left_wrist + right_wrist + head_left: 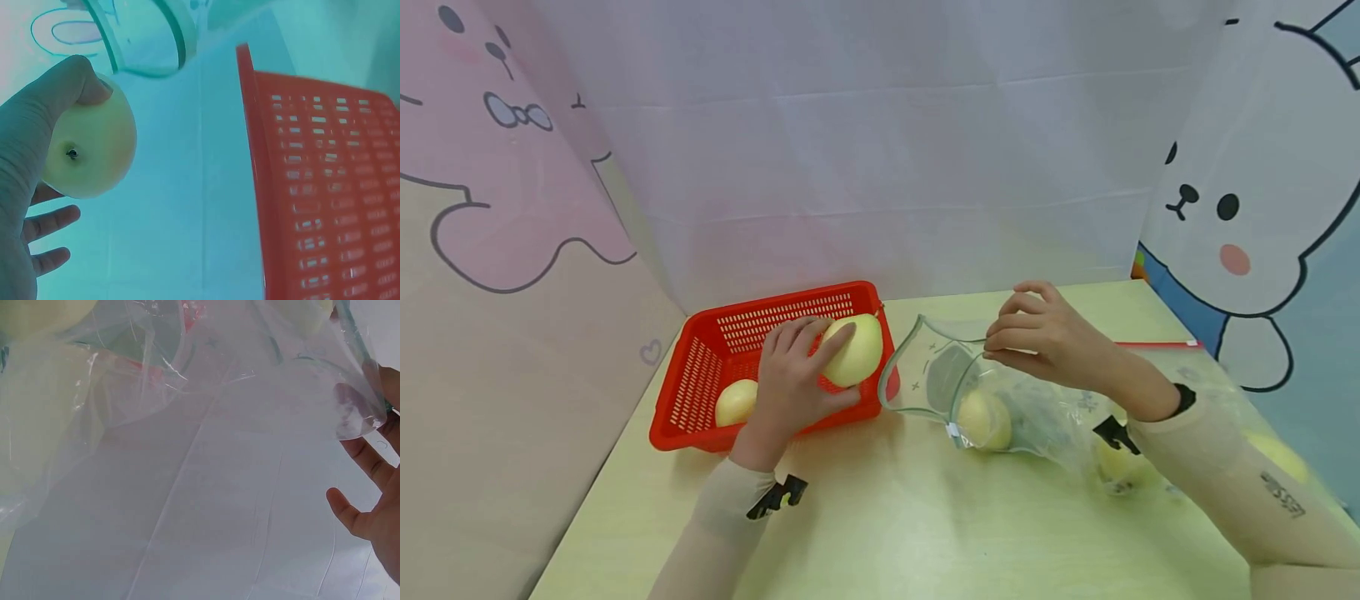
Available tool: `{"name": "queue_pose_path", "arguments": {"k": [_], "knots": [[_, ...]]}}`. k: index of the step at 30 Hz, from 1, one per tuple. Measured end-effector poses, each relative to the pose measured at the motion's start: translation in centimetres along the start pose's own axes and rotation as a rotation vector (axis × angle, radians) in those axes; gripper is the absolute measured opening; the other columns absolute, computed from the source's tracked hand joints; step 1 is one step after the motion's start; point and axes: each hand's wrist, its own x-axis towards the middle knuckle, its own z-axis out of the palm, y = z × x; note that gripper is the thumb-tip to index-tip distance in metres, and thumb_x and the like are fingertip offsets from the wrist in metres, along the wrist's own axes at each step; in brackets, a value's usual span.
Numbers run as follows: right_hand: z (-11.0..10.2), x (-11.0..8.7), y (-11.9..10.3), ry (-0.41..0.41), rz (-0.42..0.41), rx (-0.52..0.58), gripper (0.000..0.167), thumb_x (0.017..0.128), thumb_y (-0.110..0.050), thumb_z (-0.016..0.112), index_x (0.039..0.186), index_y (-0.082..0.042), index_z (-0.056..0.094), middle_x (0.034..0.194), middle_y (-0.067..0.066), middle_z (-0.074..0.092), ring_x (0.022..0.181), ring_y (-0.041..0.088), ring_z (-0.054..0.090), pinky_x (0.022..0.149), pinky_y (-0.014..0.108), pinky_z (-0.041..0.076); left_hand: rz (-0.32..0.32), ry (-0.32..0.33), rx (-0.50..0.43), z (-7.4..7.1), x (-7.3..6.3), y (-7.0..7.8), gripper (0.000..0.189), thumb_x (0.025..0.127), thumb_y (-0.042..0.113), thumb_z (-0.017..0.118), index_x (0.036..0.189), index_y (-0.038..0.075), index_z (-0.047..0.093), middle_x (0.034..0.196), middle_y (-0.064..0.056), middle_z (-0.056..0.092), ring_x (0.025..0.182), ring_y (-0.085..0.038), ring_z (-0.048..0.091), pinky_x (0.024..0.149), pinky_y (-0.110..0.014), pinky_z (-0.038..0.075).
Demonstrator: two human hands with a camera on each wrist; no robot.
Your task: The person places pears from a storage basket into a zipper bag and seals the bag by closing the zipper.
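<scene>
My left hand (793, 375) grips a pale yellow apple (856, 350) over the right side of the red plastic basket (688, 387). In the left wrist view, the thumb presses that apple (94, 147) and the dimple at one end faces the camera. Another apple (735, 403) lies in the basket. With thumb and fingertips, my right hand (1048, 337) pinches the upper rim of a clear zip bag (1037, 425). The bag's green-edged mouth gapes toward the basket. An apple (985, 421) sits inside, just behind the mouth.
Under the right forearm is more clear plastic with an apple (1118, 467) in it. Farther right lies a bag with a red zip strip (1157, 344), and another apple (1276, 454) shows beside the sleeve. Behind the pale wooden table (925, 533) hangs a printed curtain (880, 167).
</scene>
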Motion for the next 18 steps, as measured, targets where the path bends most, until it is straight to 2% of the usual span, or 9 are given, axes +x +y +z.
{"name": "queue_pose_path", "arguments": {"k": [7, 18], "knots": [[0.0, 0.0, 0.0, 0.001, 0.002, 0.002, 0.036, 0.105, -0.033, 0.049, 0.084, -0.014, 0.071, 0.083, -0.002, 0.069, 0.081, 0.022, 0.057, 0.085, 0.060, 0.037, 0.059, -0.026, -0.051, 0.3, 0.3, 1.7, 0.067, 0.060, 0.034, 0.088, 0.122, 0.018, 0.066, 0.113, -0.016, 0.063, 0.110, -0.034, 0.055, 0.092, -0.052, 0.044], [0.0, 0.0, -0.1, -0.010, 0.002, 0.003, 0.036, 0.104, -0.033, 0.049, 0.084, -0.013, 0.071, 0.083, -0.002, 0.069, 0.082, 0.022, 0.057, 0.085, 0.060, 0.037, 0.157, -0.076, -0.075, 1.2, 1.2, 3.1, 0.070, 0.061, 0.043, 0.090, 0.123, 0.020, 0.066, 0.114, -0.012, 0.063, 0.109, -0.030, 0.055, 0.093, -0.049, 0.043]]}}
